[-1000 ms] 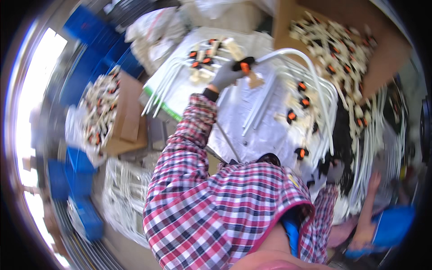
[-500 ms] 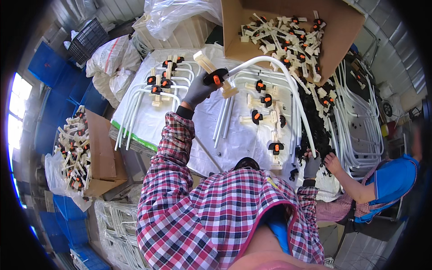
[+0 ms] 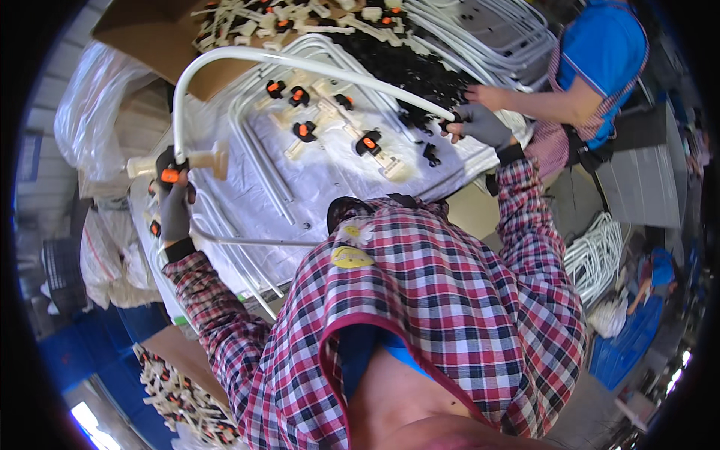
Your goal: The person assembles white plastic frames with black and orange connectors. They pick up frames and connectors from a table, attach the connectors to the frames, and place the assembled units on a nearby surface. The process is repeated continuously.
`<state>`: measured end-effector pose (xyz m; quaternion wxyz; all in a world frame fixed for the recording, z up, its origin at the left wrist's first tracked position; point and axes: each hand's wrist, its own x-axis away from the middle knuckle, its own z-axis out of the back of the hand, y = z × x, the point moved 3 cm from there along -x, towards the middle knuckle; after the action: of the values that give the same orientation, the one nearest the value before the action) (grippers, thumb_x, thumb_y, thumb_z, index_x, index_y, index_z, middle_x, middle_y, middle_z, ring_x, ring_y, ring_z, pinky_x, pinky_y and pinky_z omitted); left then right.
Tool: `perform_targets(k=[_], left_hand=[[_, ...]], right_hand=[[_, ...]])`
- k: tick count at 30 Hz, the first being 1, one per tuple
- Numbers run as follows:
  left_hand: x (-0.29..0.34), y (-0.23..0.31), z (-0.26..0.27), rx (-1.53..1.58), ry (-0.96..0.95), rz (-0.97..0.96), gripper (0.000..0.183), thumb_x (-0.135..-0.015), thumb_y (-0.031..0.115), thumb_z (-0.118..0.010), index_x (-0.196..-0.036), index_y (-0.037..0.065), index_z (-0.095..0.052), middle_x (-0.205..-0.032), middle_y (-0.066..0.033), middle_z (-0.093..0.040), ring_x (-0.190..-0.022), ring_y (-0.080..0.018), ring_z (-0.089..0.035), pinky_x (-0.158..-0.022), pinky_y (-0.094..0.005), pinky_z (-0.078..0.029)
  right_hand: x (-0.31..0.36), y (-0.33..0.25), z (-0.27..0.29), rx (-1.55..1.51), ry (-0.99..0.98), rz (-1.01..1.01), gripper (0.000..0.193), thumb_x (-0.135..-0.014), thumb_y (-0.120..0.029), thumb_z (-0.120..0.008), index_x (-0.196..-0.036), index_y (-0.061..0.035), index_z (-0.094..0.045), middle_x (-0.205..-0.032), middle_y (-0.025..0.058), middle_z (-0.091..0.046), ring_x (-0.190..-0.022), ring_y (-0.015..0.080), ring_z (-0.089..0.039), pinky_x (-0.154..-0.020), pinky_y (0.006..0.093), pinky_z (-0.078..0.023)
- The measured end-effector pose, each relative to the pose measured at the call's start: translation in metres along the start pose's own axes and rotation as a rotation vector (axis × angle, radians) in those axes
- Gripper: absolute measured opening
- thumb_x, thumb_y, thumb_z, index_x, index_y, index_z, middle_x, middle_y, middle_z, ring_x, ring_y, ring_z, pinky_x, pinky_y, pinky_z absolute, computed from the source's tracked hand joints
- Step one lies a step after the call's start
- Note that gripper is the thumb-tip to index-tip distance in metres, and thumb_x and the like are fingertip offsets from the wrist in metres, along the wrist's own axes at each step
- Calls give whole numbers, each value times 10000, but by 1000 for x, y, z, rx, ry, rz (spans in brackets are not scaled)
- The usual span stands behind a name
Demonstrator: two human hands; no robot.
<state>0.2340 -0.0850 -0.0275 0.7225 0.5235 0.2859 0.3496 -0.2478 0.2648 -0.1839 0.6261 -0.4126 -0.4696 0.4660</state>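
A white bent tube (image 3: 300, 58) spans between my hands in a wide curve above the table. My gloved left hand (image 3: 177, 211) is closed around a cream plastic bracket with a black and orange clamp (image 3: 210, 160), which sits at the tube's left end. My gloved right hand (image 3: 484, 126) grips the tube's right end, where a small black piece shows at the fingertips. Below the tube, several cream brackets with black and orange clamps (image 3: 304, 132) lie on the white-covered table (image 3: 225, 127), beside several bent white tubes (image 3: 262, 169).
A pile of small black parts (image 3: 420, 71) lies at the far right of the table. A co-worker's hand (image 3: 487, 96) is just beyond my right hand. A cardboard box (image 3: 142, 34) of brackets stands at the back, another box (image 3: 184, 352) at lower left. White tubes (image 3: 480, 30) are stacked at the back.
My body and view have turned to the right. The tube has swung with my hands, its right end lifted away from the black parts; both hands keep their hold.
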Motion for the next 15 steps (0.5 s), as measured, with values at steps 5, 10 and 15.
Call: perform_targets(k=[5,10,15], left_hand=[[-2,-25,23,64,-67,-29,482,-936,260,-614,-1351,70,-458,-1014,-4,-506,-648,-61,-429,-561,-203,-364],[-15,40,-42,-32,-161,7,541,-916,245,-610,-1400,61,-451,-1056,-1,-551,-688,-60,-455,-583,-200,-380],[-37,122,-161,-72,-565,-28,569,-897,275,-649,-1388,40,-486,-944,37,-555,-654,-42,-454,-563,-192,-376]], right_hand=[[14,-14,-13,-325,-177,30,429,-910,-309,-692,-1186,14,-628,-909,115,-731,-736,154,-694,-718,291,-571],[-27,-126,-38,606,461,416,321,-898,-385,-698,-937,-67,-724,-680,69,-659,-562,190,-592,-522,296,-421],[-65,-241,-21,1114,756,817,379,-759,-296,-813,-1084,-133,-707,-801,73,-667,-691,232,-644,-598,364,-477]])
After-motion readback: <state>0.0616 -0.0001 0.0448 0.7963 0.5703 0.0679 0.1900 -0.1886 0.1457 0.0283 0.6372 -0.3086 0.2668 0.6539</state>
